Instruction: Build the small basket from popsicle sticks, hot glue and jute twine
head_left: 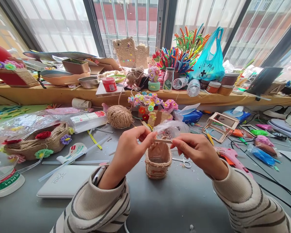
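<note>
Between my two hands a thin, flat wooden craft stick (pixel 163 141) is held level, one end in each. My left hand (pixel 133 149) is closed, thumb and fingers pinching the stick's left end. At the other end, my right hand (pixel 196 150) grips it between thumb and fingertips. Just below the stick a small basket (pixel 158 166), wrapped in twine round its rim and base, stands upright on the table. A clear plastic bag (pixel 172 127) with small bits in it lies behind the basket. Small scissors (pixel 186 161) rest beside the basket, partly behind my right hand.
A ball of twine (pixel 120 116) sits behind my left hand. On the right lie a pink glue gun (pixel 235 158) with dark cables and a wooden stick frame (pixel 220 126). At left are a white power bank (pixel 65 181), glue sticks and a twine-wrapped basket (pixel 36 145) with flowers.
</note>
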The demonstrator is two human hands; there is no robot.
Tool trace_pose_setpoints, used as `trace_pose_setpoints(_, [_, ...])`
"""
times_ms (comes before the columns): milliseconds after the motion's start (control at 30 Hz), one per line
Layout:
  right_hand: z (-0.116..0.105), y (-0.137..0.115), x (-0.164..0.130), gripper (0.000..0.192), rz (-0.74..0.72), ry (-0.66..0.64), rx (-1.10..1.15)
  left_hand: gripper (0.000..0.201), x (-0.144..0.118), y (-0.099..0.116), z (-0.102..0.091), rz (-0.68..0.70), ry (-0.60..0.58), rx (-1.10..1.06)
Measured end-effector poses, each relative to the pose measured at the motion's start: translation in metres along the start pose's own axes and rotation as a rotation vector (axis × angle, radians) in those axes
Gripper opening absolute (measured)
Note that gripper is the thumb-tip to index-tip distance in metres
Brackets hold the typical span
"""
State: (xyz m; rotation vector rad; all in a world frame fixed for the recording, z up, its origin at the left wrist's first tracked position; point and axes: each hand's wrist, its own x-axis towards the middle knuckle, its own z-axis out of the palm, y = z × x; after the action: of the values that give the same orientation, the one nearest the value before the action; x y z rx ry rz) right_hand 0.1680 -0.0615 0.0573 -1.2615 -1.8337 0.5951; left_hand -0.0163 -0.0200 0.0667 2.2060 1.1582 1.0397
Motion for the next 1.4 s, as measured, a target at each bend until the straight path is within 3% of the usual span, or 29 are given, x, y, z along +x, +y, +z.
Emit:
trace_pose_setpoints(133, [0.000, 0.005, 0.002, 0.032, 0.070, -0.038, 0.098, 0.030, 0.002, -0.002, -0.003, -0.010, 0.011, -0.011])
trace_pose_setpoints(233, [-0.003, 0.008, 0.004, 0.027, 0.073, 0.019, 0.136, 0.028, 0.002, -0.005, -0.024, -0.051, 0.074, 0.042])
trace_pose_setpoints(300, [-0.006, 0.009, 0.005, 0.026, 0.059, 0.090, 0.157, 0.026, 0.000, -0.011, -0.045, -0.147, 0.138, 0.273])
trace_pose_setpoints(367, [-0.008, 0.011, 0.005, 0.025, 0.036, 0.150, 0.151, 0.024, -0.002, -0.021, -0.064, -0.284, 0.115, 0.584])
trace_pose_setpoints(500, [-0.010, 0.017, 0.006, 0.027, 0.009, 0.189, 0.075, 0.027, -0.002, -0.050, -0.082, -0.362, 0.094, 0.695])
trace_pose_setpoints(633, [-0.010, 0.027, 0.009, 0.029, -0.024, 0.206, -0.062, 0.031, 0.004, -0.064, -0.074, -0.323, 0.032, 0.697])
trace_pose_setpoints(900, [-0.004, 0.058, 0.016, 0.018, -0.147, 0.037, -0.495, 0.044, -0.002, -0.009, -0.026, -0.132, -0.224, 0.649])
trace_pose_setpoints(1033, [0.002, 0.068, 0.015, 0.019, -0.166, -0.029, -0.639, 0.039, -0.007, -0.001, -0.008, -0.128, -0.294, 0.661])
trace_pose_setpoints(1400, [0.007, 0.065, 0.016, 0.026, -0.174, -0.050, -0.842, 0.036, -0.005, -0.002, -0.007, -0.207, -0.335, 0.614])
